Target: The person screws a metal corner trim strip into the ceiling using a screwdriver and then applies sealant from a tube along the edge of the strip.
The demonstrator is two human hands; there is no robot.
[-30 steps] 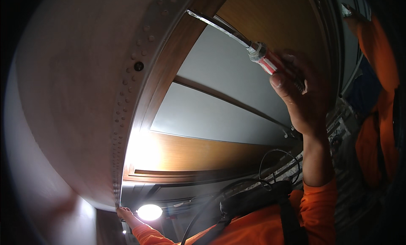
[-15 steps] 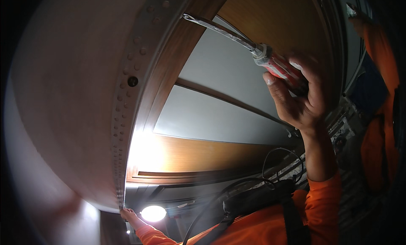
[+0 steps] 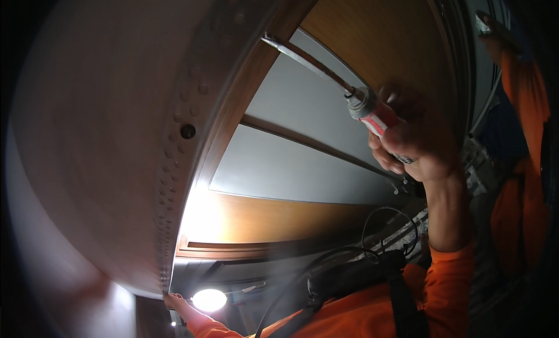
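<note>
My right hand (image 3: 422, 140) is closed around the red-and-white handle of a screwdriver (image 3: 326, 76). Its long metal shaft points up and left, and the tip appears in front of a brown wood frame, near a perforated strip (image 3: 177, 157). I cannot tell whether the tip touches anything. The strip runs along the edge of a large pale panel (image 3: 105, 151), with a dark round hole or screw head (image 3: 187, 131) in it. Down at the strip's lower end, my left hand (image 3: 176, 303) grips its edge, fingertips partly hidden.
Behind the strip is a wood-framed door or cabinet with pale panels (image 3: 279, 163). A bright lamp (image 3: 208, 300) glows beside my left forearm. A black cable (image 3: 364, 224) loops near my body. At far right another person's orange sleeve (image 3: 521, 93) and hand show.
My right hand has rolled and wrapped more tightly round the screwdriver's handle. The tip sits slightly lower and farther right in view. My left hand stays at the strip's lower end.
</note>
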